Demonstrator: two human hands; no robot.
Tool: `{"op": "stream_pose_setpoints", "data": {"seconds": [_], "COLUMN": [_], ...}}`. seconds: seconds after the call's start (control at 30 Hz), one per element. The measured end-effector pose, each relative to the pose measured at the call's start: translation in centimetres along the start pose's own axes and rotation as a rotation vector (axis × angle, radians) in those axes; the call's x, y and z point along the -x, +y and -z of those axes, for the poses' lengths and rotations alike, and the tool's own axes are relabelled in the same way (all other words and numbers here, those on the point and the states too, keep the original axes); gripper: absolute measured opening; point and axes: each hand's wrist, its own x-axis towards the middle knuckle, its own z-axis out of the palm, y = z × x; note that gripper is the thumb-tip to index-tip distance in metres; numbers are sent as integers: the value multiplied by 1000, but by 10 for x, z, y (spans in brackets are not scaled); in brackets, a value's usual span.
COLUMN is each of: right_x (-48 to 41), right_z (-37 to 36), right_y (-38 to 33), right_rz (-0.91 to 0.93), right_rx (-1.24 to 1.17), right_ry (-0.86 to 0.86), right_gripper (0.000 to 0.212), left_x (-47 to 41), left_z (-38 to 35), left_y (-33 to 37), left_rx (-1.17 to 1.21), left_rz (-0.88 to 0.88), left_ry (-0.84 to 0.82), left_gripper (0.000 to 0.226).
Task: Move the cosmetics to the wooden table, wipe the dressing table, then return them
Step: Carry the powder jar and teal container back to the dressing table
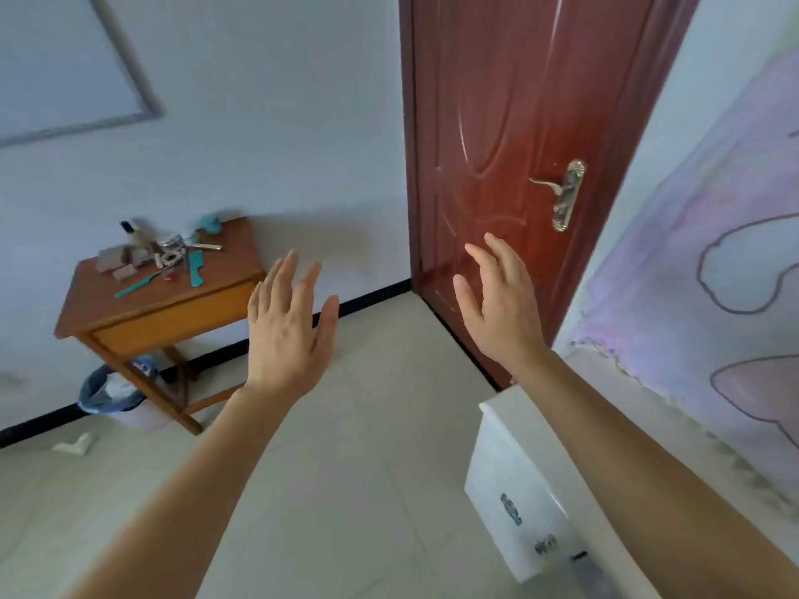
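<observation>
Forearms: two, bare, stretched forward from the lower edge. Left hand (pixel 287 322): fingers spread wide, nothing held. Right hand (pixel 497 304): fingers straight and loose, nothing held; seen before the door (pixel 510 123). Dressing table (pixel 510 464): white, lower right, just beside the right forearm; its top is largely cut off, so whether it is wiped cannot be told. Wooden table (pixel 173 326): far left, against the wall, well apart from both hands. Cosmetics (pixel 164 257): heaped on the wooden table's rear half, blurred; a bottle (pixel 129 235), a jar (pixel 170 242) and two teal combs (pixel 195 270) are made out, the rest perhaps small boxes. Bin (pixel 112 395): under the table's left side. Hazards judged: the bottle, tall and hemmed in, may be knocked over if the heap is reached across; the longer comb, lying near the front edge, may be swept to the floor or bin; small pieces may be dropped if too many are carried at once.
</observation>
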Motion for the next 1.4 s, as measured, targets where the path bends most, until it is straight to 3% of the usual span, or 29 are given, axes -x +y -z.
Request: {"op": "stream_pose_setpoints", "data": {"seconds": [0.23, 0.43, 0.67, 0.87, 1.1, 1.4], "right_x": [-49, -86, -127, -217, -340, -393], "right_z": [-134, -228, -369, -507, -605, -745], "right_y": [-159, -245, -301, -328, -394, -444], "right_rz": [195, 284, 322, 281, 304, 283], "right_rx": [-125, -200, -299, -339, -359, -318], "right_ry": [-101, -196, -293, -327, -380, -493], "right_gripper": [44, 45, 46, 45, 45, 50], "left_x": [4, 1, -25, -116, -208, -262], "left_z": [67, 88, 61, 19, 22, -24], "left_y": [-167, -269, -391, -513, -629, -783], "left_rx": [-125, -160, -201, -233, -294, -267], "left_rz": [174, 321, 426, 482, 470, 597], "left_ry": [35, 76, -9, -176, -165, -270], "left_gripper": [54, 52, 53, 59, 53, 60]}}
